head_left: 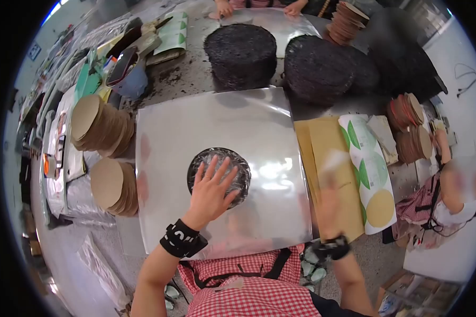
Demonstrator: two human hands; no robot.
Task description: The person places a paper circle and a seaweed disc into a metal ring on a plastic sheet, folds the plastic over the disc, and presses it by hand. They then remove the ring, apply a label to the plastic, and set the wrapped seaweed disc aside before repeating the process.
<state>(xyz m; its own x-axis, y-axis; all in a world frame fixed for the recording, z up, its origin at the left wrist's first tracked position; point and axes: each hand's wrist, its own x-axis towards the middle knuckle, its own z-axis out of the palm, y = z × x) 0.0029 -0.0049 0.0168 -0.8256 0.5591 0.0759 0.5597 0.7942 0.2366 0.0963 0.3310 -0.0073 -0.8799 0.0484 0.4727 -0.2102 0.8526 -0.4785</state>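
1. Well to the left of the fingers, two leaning stacks of cardboard rounds (pixel 98 124) lay on the table.
2. The left hand (pixel 211 190) lay flat with its fingers spread wide, gripping nothing and resting on a dark disc (pixel 219 157).
3. That disc, wrapped in clear film, sat under the fingertips in the middle of a silver sheet (pixel 169 132), its far edge showing past them.
4. Well beyond the fingertips stood two black stacks (pixel 240 53).
5. The right hand (pixel 330 203) was blurred above brown paper (pixel 322 140); whether its fingers were wide or closed could not be told.
6. Just right of those fingers lay a strip of labels (pixel 370 169), and further right a co-worker (pixel 449 198) sat.
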